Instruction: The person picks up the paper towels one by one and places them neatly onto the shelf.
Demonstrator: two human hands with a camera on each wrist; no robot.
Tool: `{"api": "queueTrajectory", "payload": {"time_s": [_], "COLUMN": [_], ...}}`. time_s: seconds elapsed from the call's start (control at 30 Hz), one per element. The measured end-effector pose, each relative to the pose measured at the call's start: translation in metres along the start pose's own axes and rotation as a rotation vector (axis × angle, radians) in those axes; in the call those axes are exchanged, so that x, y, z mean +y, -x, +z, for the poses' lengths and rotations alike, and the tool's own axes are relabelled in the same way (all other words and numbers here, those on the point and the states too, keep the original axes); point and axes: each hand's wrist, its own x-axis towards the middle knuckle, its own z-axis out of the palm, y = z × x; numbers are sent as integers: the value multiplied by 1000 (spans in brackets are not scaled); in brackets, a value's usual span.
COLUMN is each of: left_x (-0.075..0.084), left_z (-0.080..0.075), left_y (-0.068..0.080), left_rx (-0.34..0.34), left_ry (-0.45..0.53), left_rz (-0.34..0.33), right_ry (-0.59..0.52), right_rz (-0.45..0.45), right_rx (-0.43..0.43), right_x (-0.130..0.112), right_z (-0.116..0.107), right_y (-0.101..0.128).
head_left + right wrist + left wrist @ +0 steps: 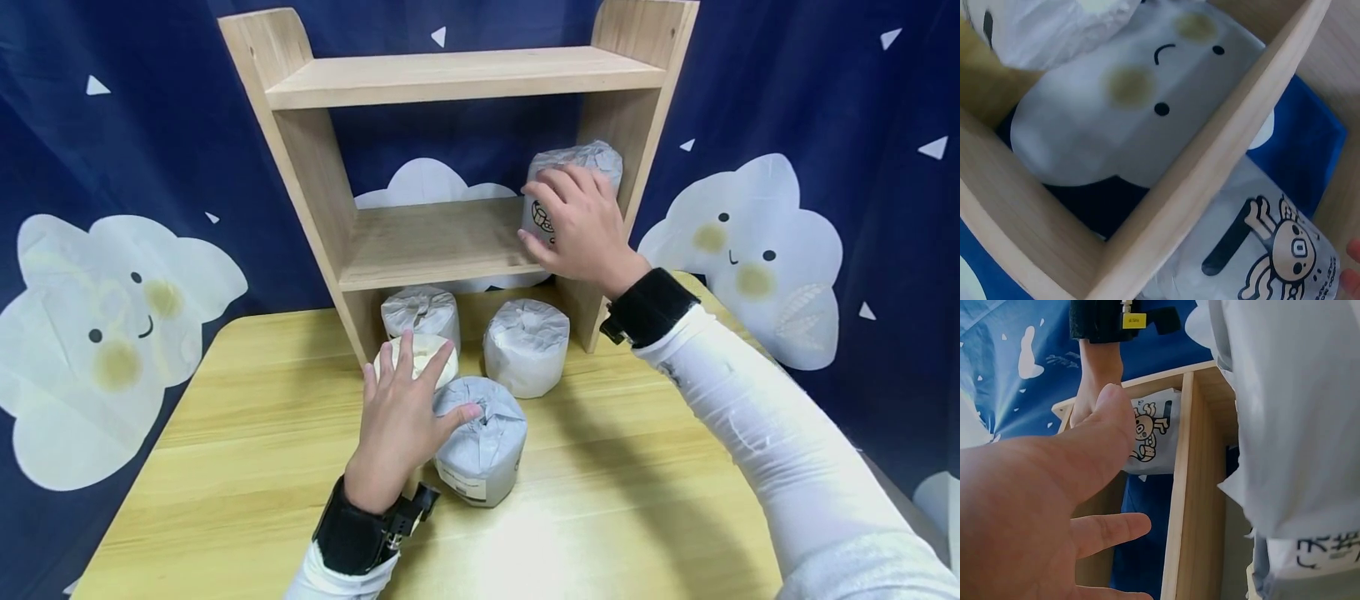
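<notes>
Behind everything hangs the dark blue cloud-print curtain (825,167), and in front of it your wooden table (637,517) carries the wooden shelf unit (450,79), the landmark for all that follows.

On the shelf unit's middle board, hard against its right side panel, stands a wrapped paper roll with a cartoon print (592,162). Your right hand (581,229) is wrapped over the front of it, fingers curled across the wrapper and thumb low on its left side, so the roll sits behind and inside your grasp, still resting on the board. The left wrist view shows the same roll (1150,434) with that hand beside it; the right wrist view shows its printed wrapper (1272,250) just under the board's edge.

Below the shelf unit's middle board, two wrapped rolls stand side by side on the table: the left rear roll (420,310) and the right rear roll (527,343). In front of them lies the near wrapped roll (483,446), with an unwrapped cream roll (427,354) just behind it.

Your left hand (401,417) lies spread and open, fingers straight over the cream roll, thumb tip touching the top of the near wrapped roll; whether the palm presses down, I can't quite tell.
</notes>
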Motion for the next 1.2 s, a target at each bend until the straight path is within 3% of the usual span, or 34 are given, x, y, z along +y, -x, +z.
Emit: {"api": "queueTrajectory", "payload": {"time_s": [0.4,1.2], "left_x": [0,2], "left_z": [-1,1], "left_y": [-2,1], "left_rx": [14,40], "left_ry": [-26,-9], "left_rz": [10,12], "right_ry": [-77,-160], "right_rz": [-63,-123], "right_rx": [45,-39], "right_x": [-17,-45], "right_z": [9,41], "right_y": [13,66]}}
